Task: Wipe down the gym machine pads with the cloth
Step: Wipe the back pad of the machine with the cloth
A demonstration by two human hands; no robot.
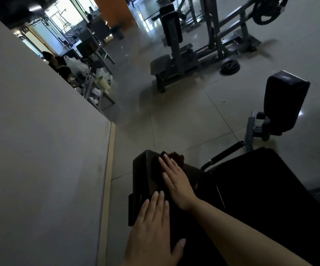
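The dark pad (pixel 147 175) in the foreground is being wiped, and nothing shows how much of it is clean; the upright pad (pixel 285 100) to the right and the farther machine (pixel 176 54) look untouched, so most of the task seems left. The glossy tiled floor (pixel 184 116) runs along a pale wall (pixel 40 141). The left hand (pixel 151 225) rests flat, fingers straight, bracing the pad. The right hand (pixel 176 177) presses the dark cloth (pixel 176 156) flat against the pad's top.
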